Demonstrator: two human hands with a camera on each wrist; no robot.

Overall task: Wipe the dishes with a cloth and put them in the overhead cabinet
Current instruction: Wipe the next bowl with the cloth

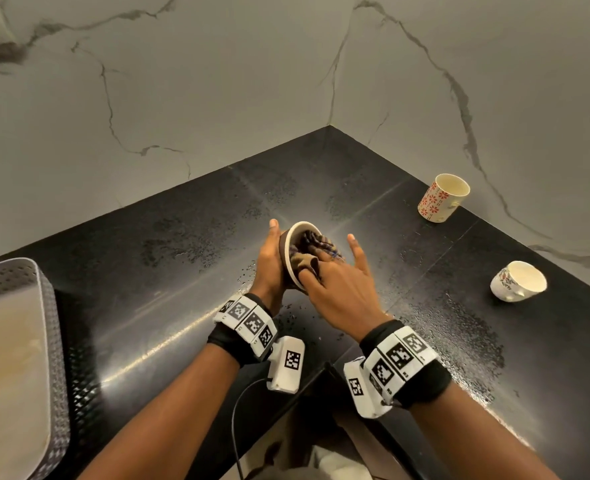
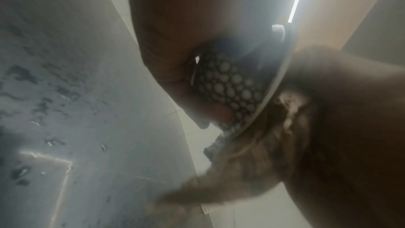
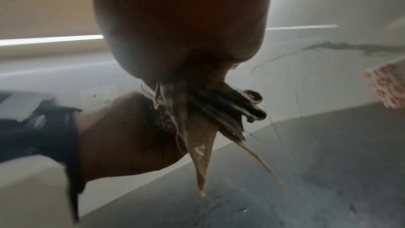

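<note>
Left hand (image 1: 269,261), seen from the head camera, grips a small bowl (image 1: 295,252) from behind, fingers curled round its dark outer wall and thumb up at the rim; the bowl is tipped on its side above the black table (image 1: 155,258), its white-rimmed mouth turned toward the right hand (image 1: 338,289). Right hand presses a striped brown cloth (image 1: 316,252) into the bowl's mouth with thumb and middle fingers, while the index finger stands free and straight beside the rim. Water droplets speckle the table around and below both hands. Two cups stand well apart from the bowl on the right side: a red-flowered cup (image 1: 443,197) near the marbled wall (image 1: 217,81), and a white cup (image 1: 518,281) nearer the person, its open mouth visible. A perforated grey basket (image 1: 49,306) sits at the left edge of the table. From the left wrist camera, blurred, the left hand (image 2: 175,49) cups the bowl (image 2: 230,84), whose outside shows a pale dotted pattern on dark; the cloth (image 2: 252,162) bulges past its white rim, with the right hand (image 2: 350,127) behind it. From the right wrist camera, also blurred, the right hand (image 3: 179,32) bunches the cloth (image 3: 197,119), one tail hanging toward the table (image 3: 306,171); the left hand (image 3: 131,136) lies behind, and the red-flowered cup (image 3: 387,86) shows at the right edge.
</note>
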